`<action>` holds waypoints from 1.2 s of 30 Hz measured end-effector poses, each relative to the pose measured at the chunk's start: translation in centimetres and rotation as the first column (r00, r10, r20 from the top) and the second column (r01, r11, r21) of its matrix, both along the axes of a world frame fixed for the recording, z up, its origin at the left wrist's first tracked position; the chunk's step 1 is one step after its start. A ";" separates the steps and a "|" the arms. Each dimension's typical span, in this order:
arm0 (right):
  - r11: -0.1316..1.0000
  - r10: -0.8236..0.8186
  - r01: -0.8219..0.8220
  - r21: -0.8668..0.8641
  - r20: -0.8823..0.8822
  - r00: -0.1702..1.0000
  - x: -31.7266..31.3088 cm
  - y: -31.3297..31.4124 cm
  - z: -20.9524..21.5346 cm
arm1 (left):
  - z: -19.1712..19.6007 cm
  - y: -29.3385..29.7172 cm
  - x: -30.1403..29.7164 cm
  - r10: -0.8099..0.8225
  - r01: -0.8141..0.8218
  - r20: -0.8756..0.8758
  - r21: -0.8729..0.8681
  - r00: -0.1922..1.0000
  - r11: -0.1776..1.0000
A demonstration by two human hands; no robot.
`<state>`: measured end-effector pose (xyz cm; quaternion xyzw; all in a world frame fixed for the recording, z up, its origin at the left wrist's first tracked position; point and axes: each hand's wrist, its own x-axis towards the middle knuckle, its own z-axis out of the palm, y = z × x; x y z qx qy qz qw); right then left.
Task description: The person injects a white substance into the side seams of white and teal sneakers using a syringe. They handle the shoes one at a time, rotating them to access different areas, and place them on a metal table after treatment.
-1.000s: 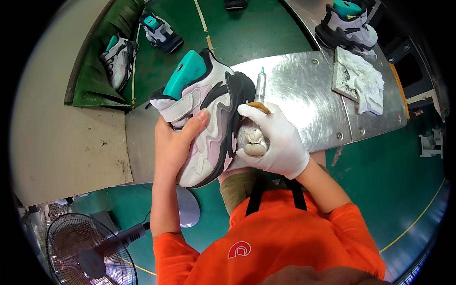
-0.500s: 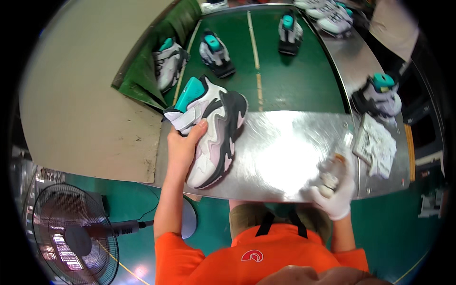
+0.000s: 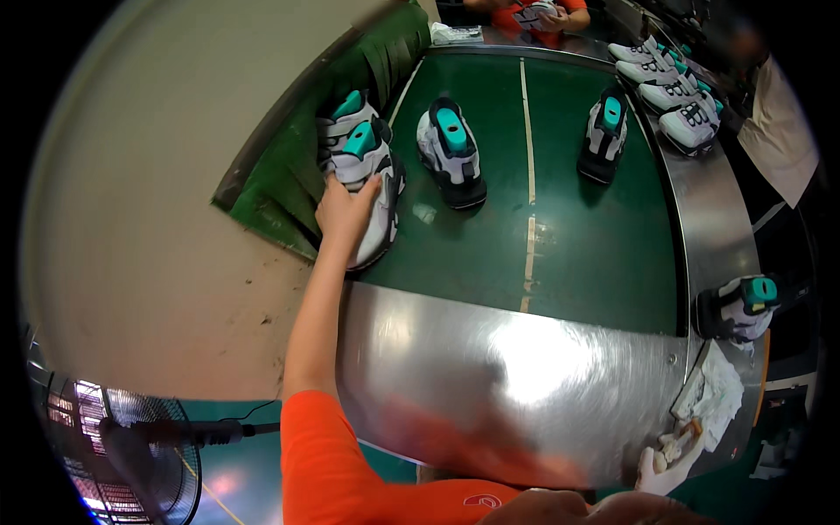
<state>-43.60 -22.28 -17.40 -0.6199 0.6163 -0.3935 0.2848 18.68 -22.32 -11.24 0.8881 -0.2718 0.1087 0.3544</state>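
Green belting runs away from the steel worktop (image 3: 525,367), carrying a loose row of white, grey and teal sneakers. A moment ago the person held one sneaker (image 3: 372,188) over the metal, rubbing it with the gloved hand; now it sits on the conveyor belt (image 3: 560,236) at the left edge, close against another sneaker (image 3: 346,118), so that shoe looks finished with. The left hand (image 3: 346,214) lies spread over its side, fingers wrapped loosely. The right hand (image 3: 667,464), white-gloved, has dropped to the worktop's near corner beside a rag (image 3: 713,394), apparently gripping a small brush or applicator, though blur hides it.
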 end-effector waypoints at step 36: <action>0.972 0.213 -0.236 0.003 0.419 0.883 -1.3 0.1 5.0 | 9.0 3.6 -27.6 -0.837 0.794 0.538 0.552 -0.105 0.255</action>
